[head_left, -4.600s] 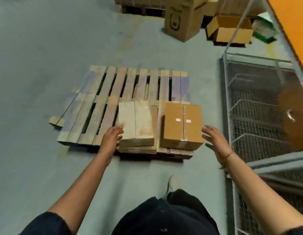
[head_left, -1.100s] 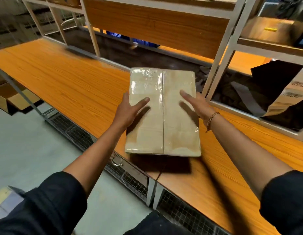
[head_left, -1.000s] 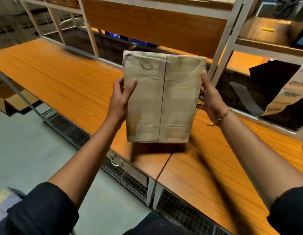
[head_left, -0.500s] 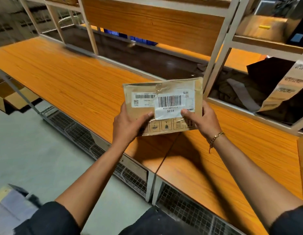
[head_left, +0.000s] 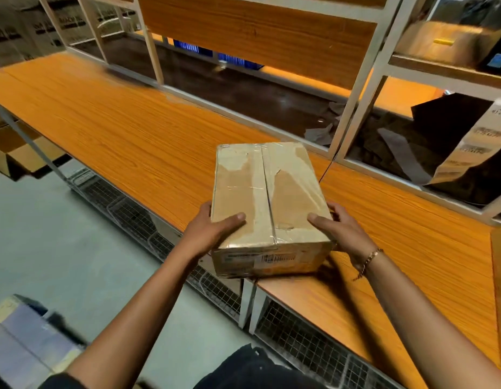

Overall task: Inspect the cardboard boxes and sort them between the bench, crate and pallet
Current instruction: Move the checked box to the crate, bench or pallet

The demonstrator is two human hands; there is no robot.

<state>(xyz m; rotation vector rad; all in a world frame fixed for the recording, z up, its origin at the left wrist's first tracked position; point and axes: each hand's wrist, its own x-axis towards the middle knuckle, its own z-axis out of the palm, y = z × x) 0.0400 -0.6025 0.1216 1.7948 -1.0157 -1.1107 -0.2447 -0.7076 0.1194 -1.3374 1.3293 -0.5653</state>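
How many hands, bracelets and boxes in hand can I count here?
Hands: 2, the left hand and the right hand.
Boxes in hand: 1, the taped cardboard box, gripped from both sides at the near edge of the bench.
Bracelets: 1, the bracelet on the right wrist.
Total: 4

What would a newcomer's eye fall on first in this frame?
The scuffed, tape-wrapped brown cardboard box at centre, held at its near corners by the left hand and the right hand, thumbs on top. It is at the near edge of the long orange wood-grain bench, with a white barcode label on the side facing the camera.
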